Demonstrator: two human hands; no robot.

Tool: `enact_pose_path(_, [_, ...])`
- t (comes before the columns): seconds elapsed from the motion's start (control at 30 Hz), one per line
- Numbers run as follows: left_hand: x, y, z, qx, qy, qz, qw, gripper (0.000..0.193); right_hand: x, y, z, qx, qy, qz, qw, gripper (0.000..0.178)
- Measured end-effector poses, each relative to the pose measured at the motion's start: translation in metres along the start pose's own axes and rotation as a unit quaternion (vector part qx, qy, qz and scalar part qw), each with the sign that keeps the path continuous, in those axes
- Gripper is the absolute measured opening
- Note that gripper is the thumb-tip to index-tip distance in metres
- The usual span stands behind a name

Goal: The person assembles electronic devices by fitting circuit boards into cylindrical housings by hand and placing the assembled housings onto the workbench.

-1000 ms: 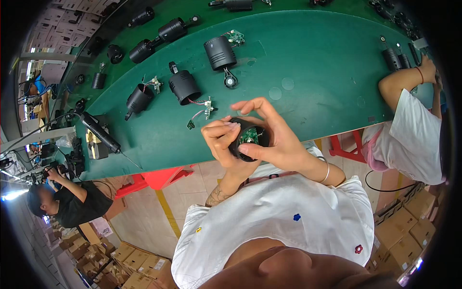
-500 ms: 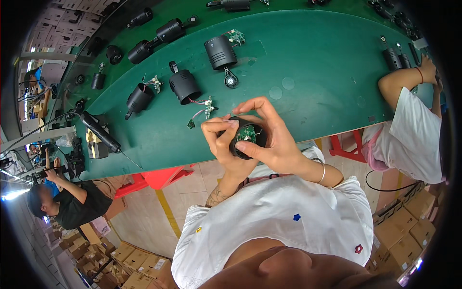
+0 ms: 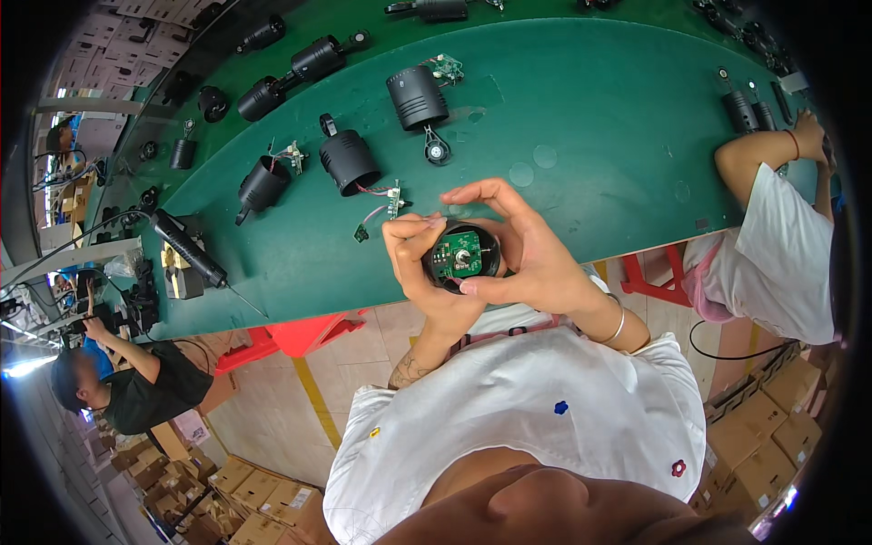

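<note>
Both hands hold a black cylindrical housing [image 3: 493, 245] just past the table's near edge, its open end facing up toward me. Inside it sits a green circuit board [image 3: 454, 255] with a small round silver part near its middle. My left hand [image 3: 416, 272] is curled around the left side. My right hand [image 3: 536, 259] grips the right side, its thumb at the near rim and its index finger stretched out beyond the far rim. Just past my left fingers, a similar black housing [image 3: 350, 163] lies on the table with a wired circuit board [image 3: 394, 199] hanging out.
More black housings [image 3: 417, 98] [image 3: 263, 186] lie on the green table [image 3: 599, 145]; others sit on a darker green strip behind. An electric screwdriver [image 3: 189, 247] rests at left. Co-workers sit at right [image 3: 772, 245] and left [image 3: 159, 386]. Red stools [image 3: 309, 334] stand below.
The held housing has tilted, showing more of its board. My right thumb has moved off the board to the near rim. Housings on the far strip have shifted slightly left.
</note>
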State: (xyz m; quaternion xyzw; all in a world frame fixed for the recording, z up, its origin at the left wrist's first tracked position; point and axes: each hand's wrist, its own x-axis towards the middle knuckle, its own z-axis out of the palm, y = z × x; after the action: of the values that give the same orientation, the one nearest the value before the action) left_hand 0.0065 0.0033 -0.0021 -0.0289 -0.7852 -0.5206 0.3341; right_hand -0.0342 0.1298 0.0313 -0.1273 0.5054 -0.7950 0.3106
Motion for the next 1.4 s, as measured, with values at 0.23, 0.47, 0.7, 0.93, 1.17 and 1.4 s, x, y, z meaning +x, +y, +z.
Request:
enact_pose_path(0.23, [-0.003, -0.003, 0.005, 0.009, 0.003, 0.01, 1.0, 0.062, 0.007, 0.011, -0.01, 0.042, 0.035, -0.013, 0.998, 0.074])
enact_pose_path(0.47, [0.004, -0.002, 0.025, -0.002, -0.021, 0.03, 0.999, 0.066, 0.009, -0.027, -0.035, -0.016, 0.068, -0.043, 0.997, 0.062])
enact_pose_path(0.7, [-0.006, -0.003, 0.041, 0.09, -0.127, 0.047, 0.987, 0.067, 0.116, -0.105, -0.137, -0.517, 0.236, -0.312, 0.761, 0.038])
enact_pose_path(0.93, [-0.002, -0.006, 0.049, 0.159, -0.22, 0.061, 0.96, 0.062, 0.229, -0.109, -0.236, -0.751, 0.382, -0.173, 0.51, 0.029])
enact_pose_path(1.17, [-0.002, -0.008, 0.047, 0.147, -0.23, 0.051, 0.961, 0.057, 0.256, -0.118, -0.228, -0.781, 0.306, -0.009, 0.545, 0.065])
enact_pose_path(1.4, [-0.001, -0.007, 0.05, 0.13, -0.238, 0.046, 0.961, 0.055, 0.284, -0.12, -0.21, -0.787, 0.128, -0.131, 0.589, 0.109])
